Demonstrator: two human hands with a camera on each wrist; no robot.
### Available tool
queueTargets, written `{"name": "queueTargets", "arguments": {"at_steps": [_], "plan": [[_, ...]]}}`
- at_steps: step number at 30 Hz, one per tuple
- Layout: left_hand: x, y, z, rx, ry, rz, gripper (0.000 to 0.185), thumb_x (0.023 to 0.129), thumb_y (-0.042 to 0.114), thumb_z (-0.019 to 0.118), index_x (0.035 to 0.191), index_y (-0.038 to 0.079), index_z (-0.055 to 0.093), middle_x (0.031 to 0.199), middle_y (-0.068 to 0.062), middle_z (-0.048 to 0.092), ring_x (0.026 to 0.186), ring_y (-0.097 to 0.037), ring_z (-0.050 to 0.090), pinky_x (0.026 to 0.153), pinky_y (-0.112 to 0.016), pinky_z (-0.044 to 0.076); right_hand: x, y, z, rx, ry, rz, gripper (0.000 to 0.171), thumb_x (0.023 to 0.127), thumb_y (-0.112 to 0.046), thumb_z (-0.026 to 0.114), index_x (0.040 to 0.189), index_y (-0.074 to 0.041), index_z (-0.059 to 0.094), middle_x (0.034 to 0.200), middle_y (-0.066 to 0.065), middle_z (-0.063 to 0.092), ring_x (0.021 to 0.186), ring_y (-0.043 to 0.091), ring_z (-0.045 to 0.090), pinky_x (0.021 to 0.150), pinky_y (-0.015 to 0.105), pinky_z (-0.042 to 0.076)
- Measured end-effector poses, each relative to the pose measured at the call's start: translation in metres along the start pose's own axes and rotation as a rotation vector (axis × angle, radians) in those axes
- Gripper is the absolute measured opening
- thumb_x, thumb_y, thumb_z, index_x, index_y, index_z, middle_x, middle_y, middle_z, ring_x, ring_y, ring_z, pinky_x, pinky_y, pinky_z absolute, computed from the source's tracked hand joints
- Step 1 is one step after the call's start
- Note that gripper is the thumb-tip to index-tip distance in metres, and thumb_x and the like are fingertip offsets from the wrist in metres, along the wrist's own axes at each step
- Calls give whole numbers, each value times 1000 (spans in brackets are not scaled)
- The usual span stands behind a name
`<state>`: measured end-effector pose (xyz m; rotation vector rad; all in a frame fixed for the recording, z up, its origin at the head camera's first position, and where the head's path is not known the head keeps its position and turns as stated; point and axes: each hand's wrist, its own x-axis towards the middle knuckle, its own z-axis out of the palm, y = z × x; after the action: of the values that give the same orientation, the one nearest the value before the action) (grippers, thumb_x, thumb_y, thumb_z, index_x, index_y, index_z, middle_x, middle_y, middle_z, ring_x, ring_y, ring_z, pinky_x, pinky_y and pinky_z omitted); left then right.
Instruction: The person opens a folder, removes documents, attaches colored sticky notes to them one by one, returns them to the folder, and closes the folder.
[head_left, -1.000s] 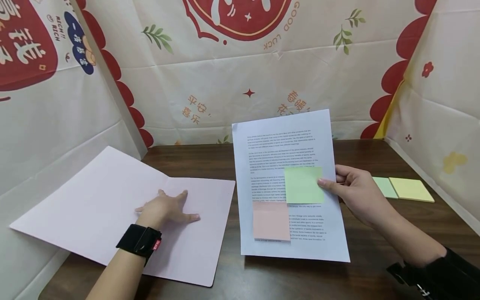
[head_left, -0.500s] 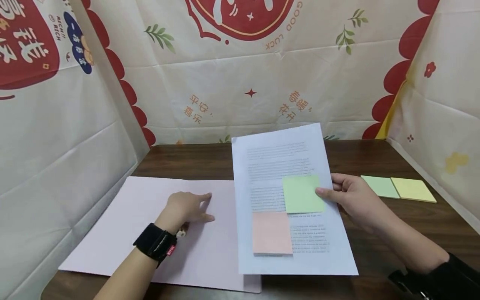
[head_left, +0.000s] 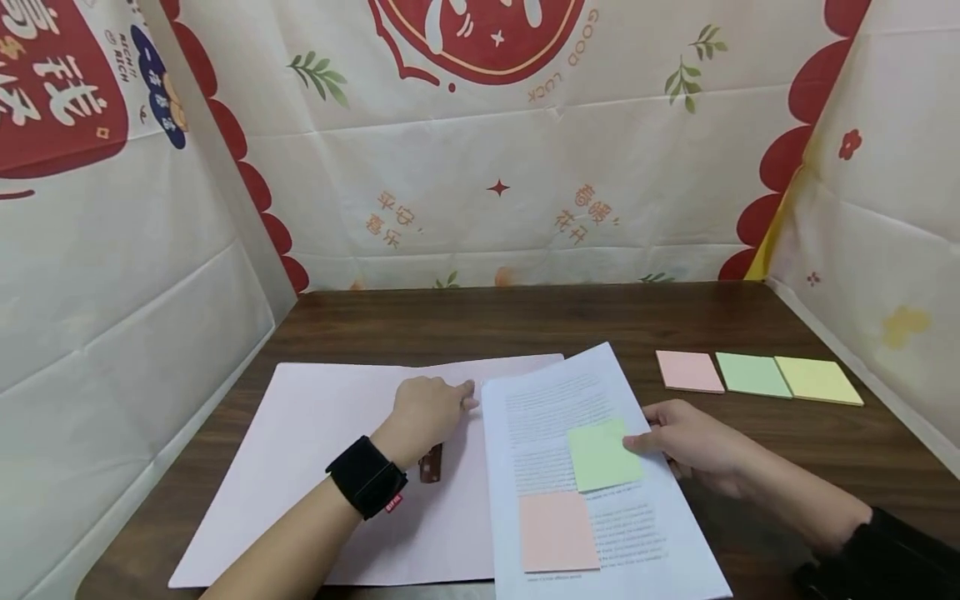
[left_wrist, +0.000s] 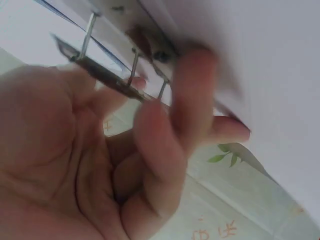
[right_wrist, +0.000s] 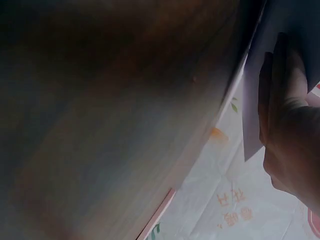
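A pale pink folder (head_left: 315, 467) lies spread on the table, a metal clip (head_left: 431, 465) along its middle. Over that clip is my left hand (head_left: 423, 421); in the left wrist view its curled fingers (left_wrist: 157, 135) pinch the raised clip bar (left_wrist: 102, 75), and one fingertip touches the folder. My right hand (head_left: 697, 446) grips the right edge of the printed paper (head_left: 645, 571), its thumb over a green sticky note (head_left: 600, 467). A pink sticky note (head_left: 558, 533) sits lower on the page. The paper is tilted and covers part of the folder's right side.
Sticky note pads in pink (head_left: 688, 371), green (head_left: 752, 374) and yellow (head_left: 819, 381) lie in a row at the back right of the brown table (head_left: 450, 321). Patterned cloth (head_left: 465, 150) walls the back and both sides.
The folder has turned straighter and shifted right. My left hand has moved right onto the clip. My right hand has lowered the paper toward me, uncovering the pink pad.
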<state>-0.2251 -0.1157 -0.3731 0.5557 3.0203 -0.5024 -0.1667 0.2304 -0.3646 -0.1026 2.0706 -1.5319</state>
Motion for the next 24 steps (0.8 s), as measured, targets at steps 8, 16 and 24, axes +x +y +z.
{"name": "queueTargets", "arguments": {"at_steps": [8,16,24], "plan": [[12,-7,-9,-329,-120,33,63,113,23,49,170,16,26,80,-6,74,47,-14,48,47,-28,41,9,4,9,-5,-17,13,45,108,-8,53,143,19,47,116,19,78,95,31,80,79,47,67],[13,-46,-18,-617,-331,135,91,90,-4,72,169,8,27,145,-22,66,93,-21,70,80,-37,60,11,4,8,-23,5,49,42,107,-7,51,140,18,50,112,19,78,92,30,80,78,46,67],[-3,-64,1,-446,-123,263,78,75,20,98,146,15,66,122,-7,80,139,-46,57,114,-58,49,10,0,8,-18,9,41,43,107,-7,53,142,17,50,114,19,78,93,31,80,80,46,67]]}}
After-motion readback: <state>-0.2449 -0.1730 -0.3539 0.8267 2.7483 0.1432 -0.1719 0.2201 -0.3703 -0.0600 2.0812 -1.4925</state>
